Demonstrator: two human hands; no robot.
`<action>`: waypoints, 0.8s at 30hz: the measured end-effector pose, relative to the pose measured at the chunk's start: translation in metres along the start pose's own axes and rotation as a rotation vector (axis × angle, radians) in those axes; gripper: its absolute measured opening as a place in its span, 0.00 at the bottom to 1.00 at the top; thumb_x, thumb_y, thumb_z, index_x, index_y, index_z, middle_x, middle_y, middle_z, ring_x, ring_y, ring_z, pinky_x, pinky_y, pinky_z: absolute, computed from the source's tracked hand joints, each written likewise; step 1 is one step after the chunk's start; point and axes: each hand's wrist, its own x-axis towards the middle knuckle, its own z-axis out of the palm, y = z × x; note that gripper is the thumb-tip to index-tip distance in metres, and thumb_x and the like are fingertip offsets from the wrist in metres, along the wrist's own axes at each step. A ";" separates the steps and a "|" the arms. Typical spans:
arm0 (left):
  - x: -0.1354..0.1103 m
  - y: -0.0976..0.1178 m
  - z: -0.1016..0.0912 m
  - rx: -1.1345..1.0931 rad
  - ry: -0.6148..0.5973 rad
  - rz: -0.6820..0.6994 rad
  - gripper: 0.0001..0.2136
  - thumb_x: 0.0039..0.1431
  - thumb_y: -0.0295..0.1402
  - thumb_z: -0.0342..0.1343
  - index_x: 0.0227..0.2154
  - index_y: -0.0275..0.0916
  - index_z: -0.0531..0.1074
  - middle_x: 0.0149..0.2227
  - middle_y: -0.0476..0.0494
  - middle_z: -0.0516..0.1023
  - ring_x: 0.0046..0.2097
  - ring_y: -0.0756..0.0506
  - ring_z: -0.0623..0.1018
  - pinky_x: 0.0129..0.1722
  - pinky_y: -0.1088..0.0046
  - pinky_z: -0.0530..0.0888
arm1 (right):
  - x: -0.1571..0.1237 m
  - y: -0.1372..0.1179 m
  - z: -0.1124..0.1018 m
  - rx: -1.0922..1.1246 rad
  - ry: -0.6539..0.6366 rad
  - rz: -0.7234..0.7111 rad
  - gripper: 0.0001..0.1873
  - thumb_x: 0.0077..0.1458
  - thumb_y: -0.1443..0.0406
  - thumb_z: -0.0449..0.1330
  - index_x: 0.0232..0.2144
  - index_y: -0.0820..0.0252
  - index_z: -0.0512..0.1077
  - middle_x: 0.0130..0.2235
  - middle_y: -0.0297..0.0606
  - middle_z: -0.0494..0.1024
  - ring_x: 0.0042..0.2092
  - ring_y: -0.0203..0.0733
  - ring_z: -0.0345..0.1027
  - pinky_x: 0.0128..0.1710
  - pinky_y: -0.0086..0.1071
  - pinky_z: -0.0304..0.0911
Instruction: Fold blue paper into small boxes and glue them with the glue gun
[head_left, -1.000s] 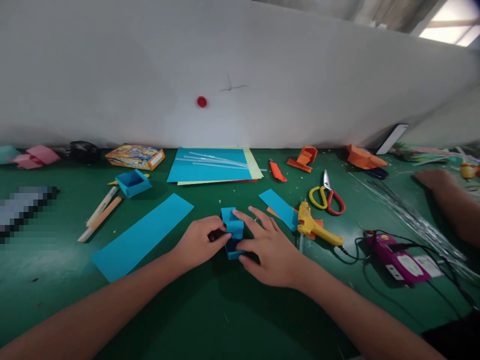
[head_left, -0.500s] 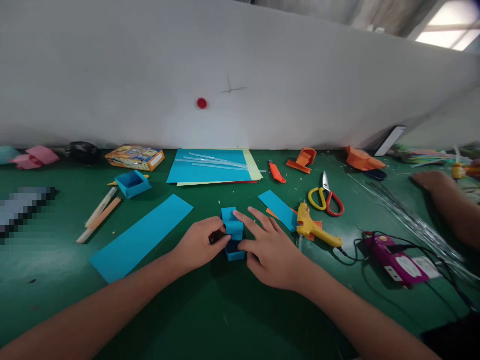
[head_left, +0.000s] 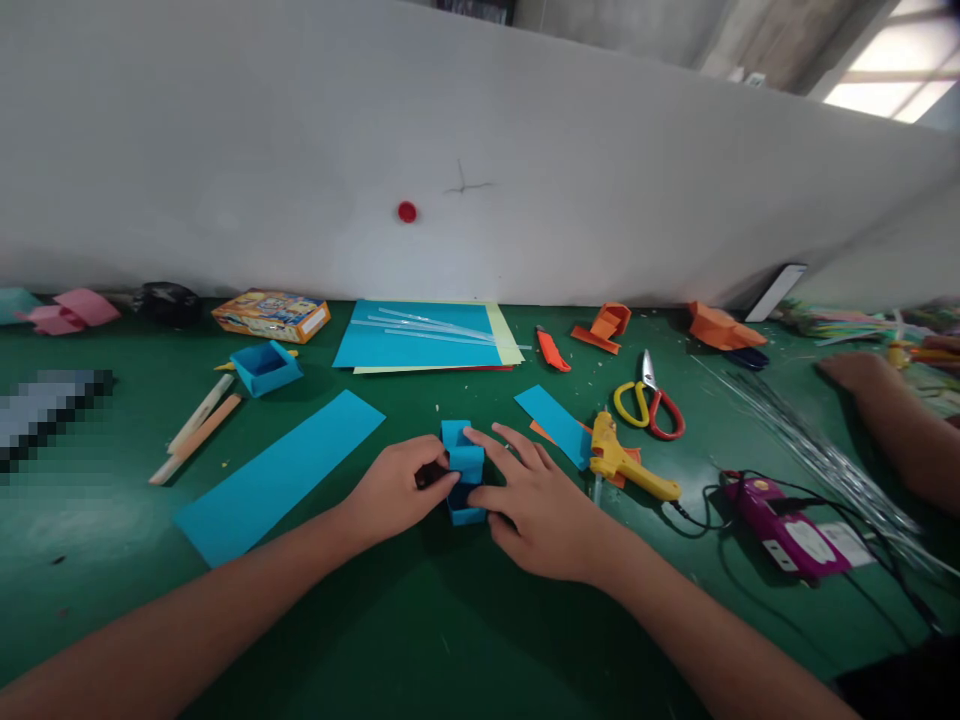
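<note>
A small folded blue paper piece (head_left: 466, 462), with box-like hollows at its far and near ends, stands on the green table between my hands. My left hand (head_left: 396, 488) grips its left side, with thumb and forefinger bent against the paper. From the right, my right hand (head_left: 551, 515) holds the piece with its fingertips, some fingers spread along the edge. A long blue paper strip (head_left: 281, 480) lies beyond my left forearm. Near my right hand are a shorter blue strip (head_left: 553, 424) and a yellow glue gun (head_left: 626, 462) resting over orange paper.
Scissors (head_left: 652, 405), an orange cutter (head_left: 553, 350) and folded orange paper (head_left: 609, 322) lie right of the stacked coloured sheets (head_left: 420, 352). Leftward are a blue paper box (head_left: 267, 369) and a patterned carton (head_left: 271, 315). A purple power box (head_left: 787, 530) with cables sits near another person's arm (head_left: 892, 420).
Both hands keep their hold on the folded blue paper, with hardly any finger movement. The whole view has shifted slightly.
</note>
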 end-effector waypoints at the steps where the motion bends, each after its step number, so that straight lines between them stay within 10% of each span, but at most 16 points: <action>1: 0.000 0.000 0.000 0.001 0.005 -0.005 0.08 0.59 0.34 0.56 0.26 0.38 0.67 0.27 0.51 0.71 0.28 0.50 0.71 0.27 0.75 0.64 | 0.000 0.000 0.001 0.015 -0.005 -0.003 0.16 0.57 0.69 0.57 0.46 0.50 0.76 0.73 0.40 0.45 0.71 0.66 0.35 0.62 0.65 0.49; 24: -0.002 -0.003 0.002 0.017 0.004 0.025 0.08 0.60 0.32 0.57 0.27 0.39 0.68 0.28 0.51 0.71 0.30 0.50 0.71 0.28 0.75 0.64 | 0.003 -0.005 -0.003 -0.043 -0.001 0.032 0.15 0.64 0.53 0.56 0.44 0.51 0.78 0.72 0.37 0.51 0.70 0.60 0.39 0.65 0.59 0.45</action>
